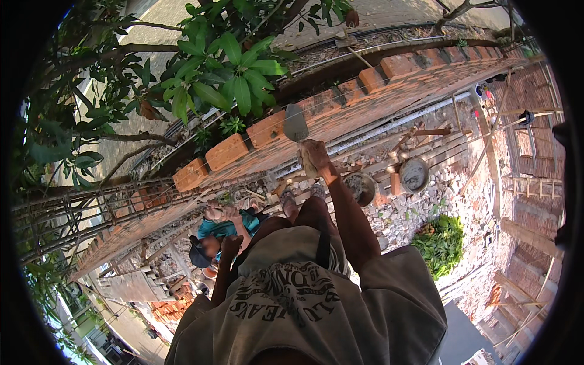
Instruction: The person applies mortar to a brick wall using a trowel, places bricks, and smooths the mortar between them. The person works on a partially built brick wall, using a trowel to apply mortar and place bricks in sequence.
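Observation:
My right hand [313, 155] is raised just in front of the brick wall, closed on the handle of a trowel [295, 125], whose grey blade points up against the bricks of the top course [266, 129]. My left hand [230, 243] is low at the left, beside my dark-clad thigh and closed; whatever it may hold is too small to make out. Below the wall at the left, a co-worker [225, 228] in a teal top and dark cap has both hands raised close to my left hand.
Two mortar pans [413, 176] [359, 188] sit on planks over rubble [398, 216]. Cut green leaves [438, 243] lie at the right, near timber scaffolding [529, 237]. Tree branches [231, 73] overhang the wall, and a rebar cage [79, 219] runs along its left.

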A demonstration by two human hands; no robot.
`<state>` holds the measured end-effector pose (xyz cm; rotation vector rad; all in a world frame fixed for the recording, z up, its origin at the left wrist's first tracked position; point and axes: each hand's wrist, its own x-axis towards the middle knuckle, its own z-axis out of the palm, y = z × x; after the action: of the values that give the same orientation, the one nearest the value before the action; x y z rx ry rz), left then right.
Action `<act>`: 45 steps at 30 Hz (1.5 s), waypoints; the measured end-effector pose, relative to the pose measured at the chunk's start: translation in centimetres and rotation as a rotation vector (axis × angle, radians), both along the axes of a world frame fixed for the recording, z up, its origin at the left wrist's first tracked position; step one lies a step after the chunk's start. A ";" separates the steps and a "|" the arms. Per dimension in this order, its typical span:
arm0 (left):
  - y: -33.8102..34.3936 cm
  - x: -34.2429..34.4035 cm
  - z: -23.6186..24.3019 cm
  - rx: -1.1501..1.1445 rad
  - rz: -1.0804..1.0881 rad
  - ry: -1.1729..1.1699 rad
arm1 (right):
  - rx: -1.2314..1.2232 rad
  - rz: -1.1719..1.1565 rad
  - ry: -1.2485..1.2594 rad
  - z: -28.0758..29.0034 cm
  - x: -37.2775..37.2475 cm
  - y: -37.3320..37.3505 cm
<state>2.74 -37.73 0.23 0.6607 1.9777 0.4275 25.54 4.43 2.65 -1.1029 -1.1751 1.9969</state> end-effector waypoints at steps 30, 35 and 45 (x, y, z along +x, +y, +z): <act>1.6 -2.0 3.7 -0.079 0.200 -0.110 | -0.951 -0.467 0.813 1.8 -8.7 -3.3; -0.5 -2.5 1.5 -0.075 0.238 -0.109 | -0.855 -0.203 0.781 2.5 -5.7 -6.2; -1.0 -2.5 0.7 -0.081 0.165 -0.099 | -1.020 -0.319 0.886 2.6 -5.0 -3.4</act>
<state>0.22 -38.75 0.93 0.4189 1.9511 0.4687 20.54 1.08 5.27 -0.5535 0.5007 2.3906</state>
